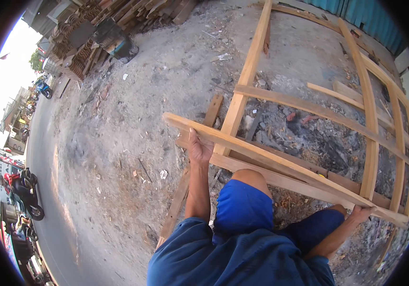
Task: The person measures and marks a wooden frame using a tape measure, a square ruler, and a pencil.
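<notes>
A long wooden plank (271,158) slants across in front of me, over the near end of a wooden frame (248,71). Close to the plank's left end, my left hand (199,148) is closed around it, thumb on top. Far to the right, my right hand (359,214) grips the same plank near its other end; its fingers are partly hidden. Below the plank lies the near rail (285,181) of the frame, close to my knees. A crosspiece (309,109) spans the frame's long beams farther off.
Loose boards (178,200) lie on the dirt at my left. Stacked timber and roof tiles (73,52) stand at the far left, beside a road (47,190) with a parked motorcycle (26,193). A blue corrugated wall (376,21) rises at the far right.
</notes>
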`<action>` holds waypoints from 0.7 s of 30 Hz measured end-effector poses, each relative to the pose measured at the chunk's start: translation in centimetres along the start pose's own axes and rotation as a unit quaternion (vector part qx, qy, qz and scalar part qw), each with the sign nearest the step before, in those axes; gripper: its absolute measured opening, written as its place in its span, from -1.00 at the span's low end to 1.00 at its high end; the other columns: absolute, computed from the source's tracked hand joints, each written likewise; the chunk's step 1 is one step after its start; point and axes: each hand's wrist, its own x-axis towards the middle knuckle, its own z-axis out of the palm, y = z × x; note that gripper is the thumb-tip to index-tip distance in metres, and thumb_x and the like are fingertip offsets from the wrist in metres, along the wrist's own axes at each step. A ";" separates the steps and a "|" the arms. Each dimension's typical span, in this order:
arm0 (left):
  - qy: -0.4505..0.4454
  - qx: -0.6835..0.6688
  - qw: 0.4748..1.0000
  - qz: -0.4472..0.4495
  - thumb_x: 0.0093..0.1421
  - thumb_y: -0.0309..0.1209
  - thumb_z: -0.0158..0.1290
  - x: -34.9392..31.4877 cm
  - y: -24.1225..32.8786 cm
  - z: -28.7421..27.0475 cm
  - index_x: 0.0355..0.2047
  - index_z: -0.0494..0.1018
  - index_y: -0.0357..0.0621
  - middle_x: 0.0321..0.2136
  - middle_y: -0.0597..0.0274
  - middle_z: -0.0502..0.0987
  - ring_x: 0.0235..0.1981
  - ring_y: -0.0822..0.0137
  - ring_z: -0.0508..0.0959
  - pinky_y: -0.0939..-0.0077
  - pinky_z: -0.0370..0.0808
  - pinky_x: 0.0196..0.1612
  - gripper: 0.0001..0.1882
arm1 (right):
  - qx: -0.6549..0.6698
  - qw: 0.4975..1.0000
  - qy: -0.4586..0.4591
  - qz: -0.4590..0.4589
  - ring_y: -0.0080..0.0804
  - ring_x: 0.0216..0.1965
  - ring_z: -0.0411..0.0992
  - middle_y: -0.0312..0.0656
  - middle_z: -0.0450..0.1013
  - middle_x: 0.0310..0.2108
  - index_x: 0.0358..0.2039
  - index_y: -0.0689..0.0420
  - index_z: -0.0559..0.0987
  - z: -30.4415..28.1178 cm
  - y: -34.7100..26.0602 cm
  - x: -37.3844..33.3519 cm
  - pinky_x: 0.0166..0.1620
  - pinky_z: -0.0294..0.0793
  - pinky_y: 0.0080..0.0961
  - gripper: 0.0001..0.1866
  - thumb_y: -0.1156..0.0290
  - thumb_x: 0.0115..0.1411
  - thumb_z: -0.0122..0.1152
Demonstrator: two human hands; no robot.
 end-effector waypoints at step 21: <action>0.055 0.129 0.985 0.099 0.24 -0.21 0.29 3.9 7.0 3.0 -0.07 0.47 -0.08 -0.17 0.12 0.63 -0.07 0.08 0.63 0.07 0.58 0.10 -0.64 | -0.709 0.500 -0.174 -0.466 0.16 -0.09 0.57 0.19 0.60 -0.17 -0.03 0.30 0.62 -2.6 -1.2 11.7 -0.03 0.54 -0.14 -0.57 0.34 0.11 0.24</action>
